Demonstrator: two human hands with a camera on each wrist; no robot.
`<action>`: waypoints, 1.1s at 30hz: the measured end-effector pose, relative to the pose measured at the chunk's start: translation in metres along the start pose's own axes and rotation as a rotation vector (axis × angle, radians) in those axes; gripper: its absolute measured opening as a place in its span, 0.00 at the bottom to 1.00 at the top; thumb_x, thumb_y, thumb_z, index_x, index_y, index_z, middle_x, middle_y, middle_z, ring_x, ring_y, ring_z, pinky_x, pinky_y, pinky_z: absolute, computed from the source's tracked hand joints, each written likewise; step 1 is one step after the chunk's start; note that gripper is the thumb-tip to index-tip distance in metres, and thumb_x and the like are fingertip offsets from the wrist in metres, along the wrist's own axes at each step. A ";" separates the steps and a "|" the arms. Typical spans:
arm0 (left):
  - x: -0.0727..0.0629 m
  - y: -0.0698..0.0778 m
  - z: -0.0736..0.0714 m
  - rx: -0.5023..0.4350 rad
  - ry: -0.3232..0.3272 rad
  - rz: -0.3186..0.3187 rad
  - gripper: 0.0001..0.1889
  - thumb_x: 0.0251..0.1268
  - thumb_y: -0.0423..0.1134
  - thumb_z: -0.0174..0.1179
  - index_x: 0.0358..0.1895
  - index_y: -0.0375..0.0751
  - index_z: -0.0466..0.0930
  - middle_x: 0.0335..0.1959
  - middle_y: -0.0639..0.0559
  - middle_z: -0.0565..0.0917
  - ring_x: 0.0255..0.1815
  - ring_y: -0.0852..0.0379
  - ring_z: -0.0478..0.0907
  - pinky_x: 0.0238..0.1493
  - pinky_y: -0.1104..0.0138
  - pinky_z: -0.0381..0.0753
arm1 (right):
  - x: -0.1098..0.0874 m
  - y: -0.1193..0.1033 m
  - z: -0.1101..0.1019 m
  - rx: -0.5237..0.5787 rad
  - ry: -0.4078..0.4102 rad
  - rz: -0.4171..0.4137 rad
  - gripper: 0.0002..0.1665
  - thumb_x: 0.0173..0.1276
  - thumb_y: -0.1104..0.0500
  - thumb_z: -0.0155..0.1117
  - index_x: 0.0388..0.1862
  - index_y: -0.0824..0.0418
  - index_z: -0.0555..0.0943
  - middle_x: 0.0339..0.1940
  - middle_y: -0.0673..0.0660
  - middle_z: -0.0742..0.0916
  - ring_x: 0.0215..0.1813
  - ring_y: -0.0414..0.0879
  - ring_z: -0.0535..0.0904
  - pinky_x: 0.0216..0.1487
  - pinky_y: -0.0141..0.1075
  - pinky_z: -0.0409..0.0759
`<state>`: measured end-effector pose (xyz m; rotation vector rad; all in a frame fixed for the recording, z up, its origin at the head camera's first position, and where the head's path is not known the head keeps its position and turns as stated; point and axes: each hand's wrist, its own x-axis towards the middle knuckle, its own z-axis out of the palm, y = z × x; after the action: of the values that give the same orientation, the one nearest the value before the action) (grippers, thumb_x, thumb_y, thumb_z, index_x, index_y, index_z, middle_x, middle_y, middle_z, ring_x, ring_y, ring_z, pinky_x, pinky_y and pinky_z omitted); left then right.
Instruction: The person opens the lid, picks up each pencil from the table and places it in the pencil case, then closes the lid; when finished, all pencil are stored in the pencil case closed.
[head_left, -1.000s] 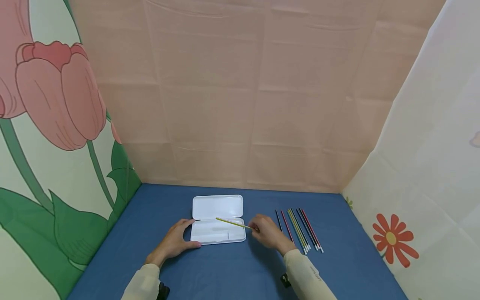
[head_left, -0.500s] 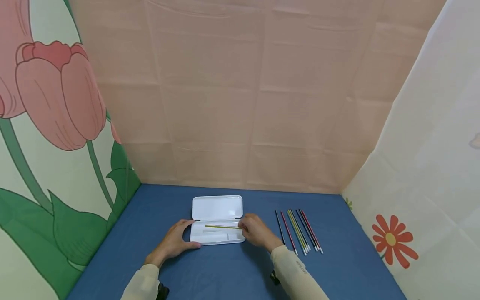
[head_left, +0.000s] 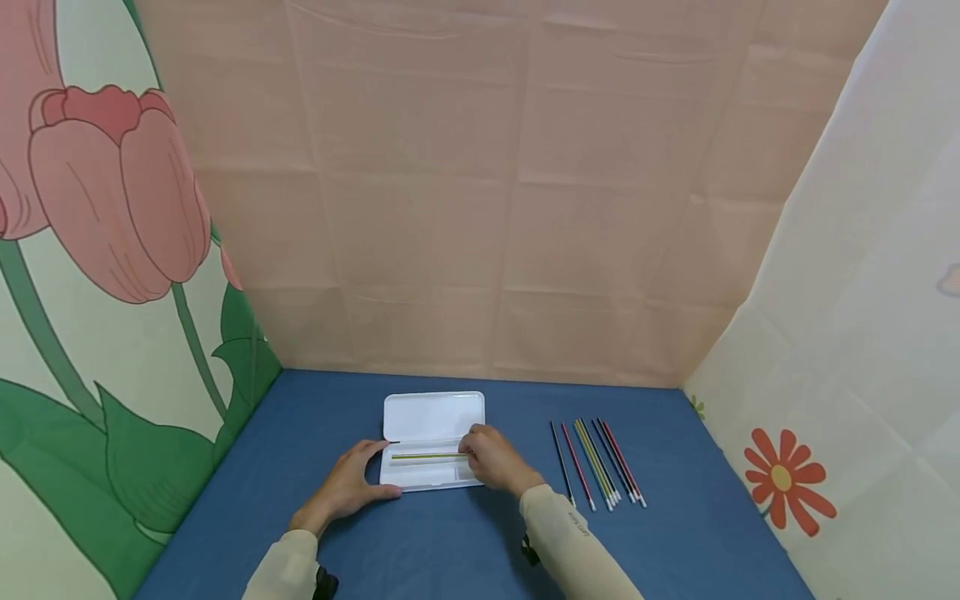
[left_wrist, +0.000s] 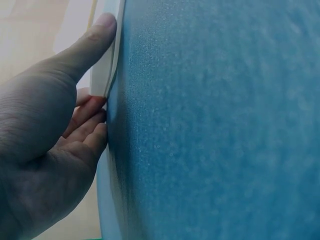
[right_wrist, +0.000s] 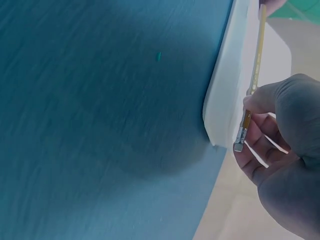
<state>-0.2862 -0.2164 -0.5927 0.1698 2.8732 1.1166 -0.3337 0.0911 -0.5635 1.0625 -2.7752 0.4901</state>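
A white pencil case (head_left: 427, 479) lies open on the blue table, its lid (head_left: 433, 417) folded back. My left hand (head_left: 347, 487) holds the case's left end, thumb at the front edge and fingers round the back corner. Above the tray's right end, my right hand (head_left: 498, 462) pinches a yellow pencil (head_left: 420, 456) near its eraser end. The pencil runs level along the length of the tray, pointing left. In the right wrist view its metal band and eraser (right_wrist: 239, 145) stick out past the thumb.
To the right of the case lie several pencils in a loose row: a dark one (head_left: 561, 458), a red one (head_left: 577, 467), yellow ones (head_left: 596, 462) and more dark and red ones. Fabric walls stand behind and at both sides of the blue table (head_left: 420, 558).
My right hand has moved left with the yellow pencil, which has turned from slanting to lying along the case's tray. My left hand keeps its hold on the case.
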 end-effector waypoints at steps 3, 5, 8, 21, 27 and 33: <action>-0.002 0.000 -0.001 -0.002 -0.002 -0.003 0.52 0.56 0.56 0.89 0.83 0.41 0.75 0.79 0.35 0.78 0.82 0.28 0.74 0.82 0.30 0.72 | 0.004 -0.003 0.006 -0.003 -0.007 0.007 0.09 0.77 0.69 0.72 0.49 0.61 0.95 0.40 0.54 0.89 0.46 0.45 0.86 0.53 0.38 0.89; -0.002 0.000 -0.001 0.000 -0.004 -0.006 0.52 0.57 0.55 0.89 0.83 0.41 0.75 0.80 0.36 0.78 0.82 0.29 0.74 0.82 0.30 0.72 | 0.006 -0.004 0.008 -0.007 -0.012 0.010 0.09 0.77 0.69 0.72 0.49 0.61 0.95 0.40 0.53 0.89 0.47 0.45 0.86 0.53 0.38 0.89; -0.002 0.000 -0.001 0.006 -0.005 -0.006 0.52 0.57 0.55 0.88 0.83 0.41 0.75 0.80 0.36 0.78 0.82 0.29 0.74 0.82 0.30 0.72 | 0.007 -0.006 0.011 -0.005 -0.022 0.018 0.11 0.78 0.70 0.70 0.50 0.60 0.95 0.40 0.52 0.89 0.47 0.45 0.86 0.55 0.38 0.89; -0.003 0.003 -0.002 0.001 -0.008 -0.002 0.52 0.58 0.55 0.88 0.83 0.40 0.74 0.80 0.36 0.78 0.82 0.30 0.73 0.82 0.31 0.72 | 0.012 0.016 0.030 0.072 -0.005 -0.040 0.17 0.76 0.73 0.63 0.49 0.59 0.95 0.43 0.53 0.91 0.49 0.47 0.87 0.55 0.41 0.90; -0.004 0.004 -0.002 0.003 -0.007 -0.002 0.52 0.58 0.55 0.88 0.83 0.40 0.74 0.79 0.37 0.78 0.82 0.30 0.74 0.81 0.30 0.73 | 0.012 0.009 0.023 0.099 -0.050 0.027 0.17 0.75 0.74 0.64 0.47 0.60 0.95 0.42 0.53 0.91 0.50 0.47 0.87 0.59 0.42 0.90; -0.005 0.004 -0.003 0.004 -0.005 0.001 0.52 0.58 0.54 0.88 0.83 0.40 0.75 0.78 0.37 0.79 0.81 0.30 0.74 0.81 0.30 0.74 | 0.010 -0.005 0.013 0.081 -0.076 0.095 0.16 0.77 0.74 0.65 0.54 0.62 0.94 0.48 0.55 0.92 0.54 0.48 0.88 0.62 0.40 0.91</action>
<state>-0.2815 -0.2155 -0.5877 0.1744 2.8719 1.1089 -0.3376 0.0772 -0.5722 0.9888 -2.9057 0.5905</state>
